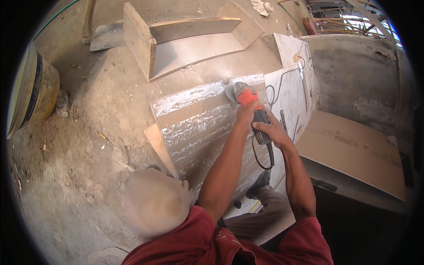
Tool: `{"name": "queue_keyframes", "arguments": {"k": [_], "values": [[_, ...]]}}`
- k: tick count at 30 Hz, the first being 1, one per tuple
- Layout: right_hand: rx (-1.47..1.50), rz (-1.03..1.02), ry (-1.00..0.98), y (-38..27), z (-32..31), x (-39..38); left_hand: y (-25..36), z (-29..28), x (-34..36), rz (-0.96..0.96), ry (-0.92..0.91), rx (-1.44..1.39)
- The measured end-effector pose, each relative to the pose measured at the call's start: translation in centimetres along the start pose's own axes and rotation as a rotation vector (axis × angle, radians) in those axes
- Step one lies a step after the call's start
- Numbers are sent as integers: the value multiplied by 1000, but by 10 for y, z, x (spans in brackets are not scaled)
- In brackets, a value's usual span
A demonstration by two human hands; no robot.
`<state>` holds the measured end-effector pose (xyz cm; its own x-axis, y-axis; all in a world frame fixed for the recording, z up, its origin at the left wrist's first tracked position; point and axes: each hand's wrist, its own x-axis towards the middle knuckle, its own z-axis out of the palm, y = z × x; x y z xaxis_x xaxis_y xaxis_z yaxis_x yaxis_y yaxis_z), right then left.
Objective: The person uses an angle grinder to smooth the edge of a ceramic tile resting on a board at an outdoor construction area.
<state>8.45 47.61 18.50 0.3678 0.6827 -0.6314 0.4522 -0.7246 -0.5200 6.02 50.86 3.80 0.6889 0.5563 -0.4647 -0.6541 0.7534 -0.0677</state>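
Note:
An angle grinder (255,108) with an orange-red head and a black rear body is gripped in both of my hands. My left hand (248,114) wraps its orange-red front part, close behind the disc. Further back, my right hand (271,129) is closed around the black body. The grey disc (231,92) is at the far edge of a slab (194,128) striped with brown bands and rough white streaks. Whether the disc touches the slab I cannot tell. A black cord (256,154) loops from the grinder's rear end.
Angled boards (194,48) stand beyond the slab. A dusty bucket (42,90) is at the left. White marble-like sheets (287,84) lie to the right, near a brown cardboard sheet (353,150) and a concrete wall (357,75). A shoe (258,184) rests near the slab's closer end.

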Motion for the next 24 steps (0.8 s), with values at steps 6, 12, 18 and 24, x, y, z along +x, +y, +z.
{"name": "queue_keyframes", "arguments": {"k": [6, 12, 18, 24], "values": [[-134, 19, -39, -14, -12, 1, 11, 25, -6, 70, 146, 142], [-135, -34, -38, -18, -3, 11, 13, 16, 10, 71, 193, 49], [-104, 32, -63, -23, -7, 10, 15, 22, 2, 101, 286, 56], [-18, -14, -69, -16, -8, 12, 16, 25, 6, 85, 311, 159]]}}
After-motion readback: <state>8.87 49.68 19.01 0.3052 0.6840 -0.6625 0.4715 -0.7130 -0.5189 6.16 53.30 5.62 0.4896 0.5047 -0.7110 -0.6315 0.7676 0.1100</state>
